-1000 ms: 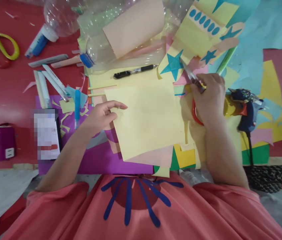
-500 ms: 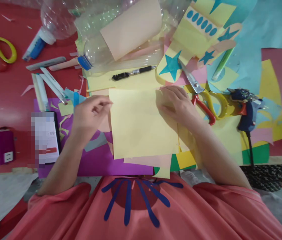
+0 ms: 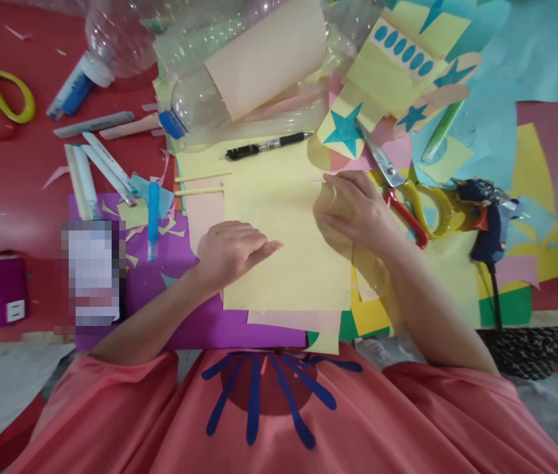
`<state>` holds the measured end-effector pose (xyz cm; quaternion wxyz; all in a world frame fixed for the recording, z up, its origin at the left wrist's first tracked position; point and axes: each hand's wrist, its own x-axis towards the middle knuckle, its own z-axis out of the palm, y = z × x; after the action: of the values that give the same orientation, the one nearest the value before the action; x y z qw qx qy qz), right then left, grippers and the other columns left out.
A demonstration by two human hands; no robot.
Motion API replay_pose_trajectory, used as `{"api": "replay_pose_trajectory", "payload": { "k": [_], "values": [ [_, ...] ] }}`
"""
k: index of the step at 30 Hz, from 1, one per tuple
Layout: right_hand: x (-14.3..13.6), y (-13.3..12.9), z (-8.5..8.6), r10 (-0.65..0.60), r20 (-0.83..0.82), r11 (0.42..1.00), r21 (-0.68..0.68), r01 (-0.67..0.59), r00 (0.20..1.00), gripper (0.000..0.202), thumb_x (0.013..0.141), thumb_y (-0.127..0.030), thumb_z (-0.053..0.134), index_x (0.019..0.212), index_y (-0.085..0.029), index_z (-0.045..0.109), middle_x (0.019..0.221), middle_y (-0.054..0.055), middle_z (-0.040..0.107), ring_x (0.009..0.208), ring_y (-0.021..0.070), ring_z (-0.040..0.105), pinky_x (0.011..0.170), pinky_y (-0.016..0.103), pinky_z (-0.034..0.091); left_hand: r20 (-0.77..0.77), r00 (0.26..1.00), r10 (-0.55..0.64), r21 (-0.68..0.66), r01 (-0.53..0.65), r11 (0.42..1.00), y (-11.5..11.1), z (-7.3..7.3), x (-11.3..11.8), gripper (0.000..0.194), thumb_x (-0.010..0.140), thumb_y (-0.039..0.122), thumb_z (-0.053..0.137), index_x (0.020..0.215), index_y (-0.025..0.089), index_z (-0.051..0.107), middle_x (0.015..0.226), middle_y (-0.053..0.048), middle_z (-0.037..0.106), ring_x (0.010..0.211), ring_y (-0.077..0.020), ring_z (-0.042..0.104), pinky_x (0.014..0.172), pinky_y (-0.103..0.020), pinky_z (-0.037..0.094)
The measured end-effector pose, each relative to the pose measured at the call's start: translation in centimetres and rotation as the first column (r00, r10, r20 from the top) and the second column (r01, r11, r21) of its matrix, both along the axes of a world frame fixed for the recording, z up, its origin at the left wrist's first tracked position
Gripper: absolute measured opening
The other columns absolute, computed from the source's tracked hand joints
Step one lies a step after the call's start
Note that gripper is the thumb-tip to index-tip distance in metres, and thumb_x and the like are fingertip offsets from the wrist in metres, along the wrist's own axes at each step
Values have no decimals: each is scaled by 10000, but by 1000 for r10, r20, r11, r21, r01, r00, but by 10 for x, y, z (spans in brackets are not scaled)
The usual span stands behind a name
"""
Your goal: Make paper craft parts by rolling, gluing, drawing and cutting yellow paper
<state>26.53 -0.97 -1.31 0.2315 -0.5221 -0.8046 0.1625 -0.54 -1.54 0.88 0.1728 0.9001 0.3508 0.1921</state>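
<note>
A sheet of pale yellow paper (image 3: 283,276) lies in front of me on top of other coloured papers. My left hand (image 3: 236,250) rests on its left part, palm down, fingers fairly straight and the thumb pointing right. At the upper right, my right hand (image 3: 358,207) has its thumb and fingers on the sheet's edge, where the paper bends up a little. Two thin yellow strips (image 3: 199,191) stick out past the sheet's upper left side. Just beyond it lies a black pen (image 3: 269,145).
Right of my right hand are scissors (image 3: 407,197) and a glue gun (image 3: 491,224). Plastic bottles (image 3: 197,108) and a star-decorated paper piece (image 3: 345,131) lie at the back. Markers (image 3: 105,168), a blue pen (image 3: 153,220) and a phone (image 3: 93,270) are on the left.
My left hand has moved right and down, from beside the sheet's left edge onto its surface. The blue pen and a second thin strip are now uncovered. My right hand has barely moved.
</note>
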Motion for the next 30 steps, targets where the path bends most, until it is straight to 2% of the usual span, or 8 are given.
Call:
{"api": "replay_pose_trajectory", "payload": {
  "k": [2,4,7,12,18,23,27,30],
  "values": [
    [0,0,1,-1,-6,1000,-4,1,1000,510,832,-329,622,1328,-246,536,1178,112,583,1147,280,576,995,487,505,28,991,-134,59,132,989,-2,-4,3,506,987,519,372,881,173,725,964,-78,768,907,-180,702,815,-293,501],
    [0,1,2,-1,-1,1000,6,1,1000,501,826,-322,624,1316,-248,544,1154,109,574,1125,275,576,978,480,508,-98,967,-235,80,243,967,-6,-6,7,498,964,540,417,1214,184,658,1302,-116,662,1208,-243,609,1041,-381,431],
    [-3,5,5,-20,43,999,49,18,999,388,838,-302,603,1222,-252,592,1113,99,580,1103,273,577,981,500,491,-277,918,-284,-23,289,957,-15,-9,14,592,933,554,482,1425,225,483,1504,-102,484,1406,-260,435,1176,-427,295],
    [-18,10,14,-47,127,993,115,32,991,192,881,-204,514,1021,-269,629,1048,72,674,1053,272,616,1039,557,416,-345,915,-208,-13,217,976,-29,-10,22,626,950,531,460,1476,198,397,1548,-110,418,1449,-265,371,1187,-442,278],
    [-31,-10,16,-54,116,964,266,22,992,268,920,-104,410,923,-272,619,1005,30,744,1017,227,672,913,469,484,-327,931,-164,4,175,985,-32,-9,22,607,955,517,455,1461,186,416,1523,-120,454,1445,-259,381,1183,-435,297],
    [-26,-25,9,-10,128,968,251,-23,992,262,927,-99,439,960,-272,633,1056,34,759,1008,210,691,895,436,504,-285,945,-162,0,169,986,-29,-8,18,711,885,613,517,1434,167,449,1513,-137,463,1415,-282,419,1170,-428,309],
    [-23,-28,6,31,96,968,246,-54,995,286,917,-89,452,1046,-264,638,1101,51,756,1043,210,686,908,426,513,-162,971,-173,236,208,949,-25,-5,13,570,929,550,478,1321,143,553,1417,-137,571,1331,-256,510,1155,-405,300],
    [-23,-27,4,32,116,961,270,-63,993,277,930,-97,438,1041,-258,633,1104,49,754,1045,199,684,917,414,516,-104,989,-108,362,139,922,-25,-4,11,584,937,559,454,1332,137,541,1379,-131,607,1314,-229,525,1199,-392,203]
  ]
}}
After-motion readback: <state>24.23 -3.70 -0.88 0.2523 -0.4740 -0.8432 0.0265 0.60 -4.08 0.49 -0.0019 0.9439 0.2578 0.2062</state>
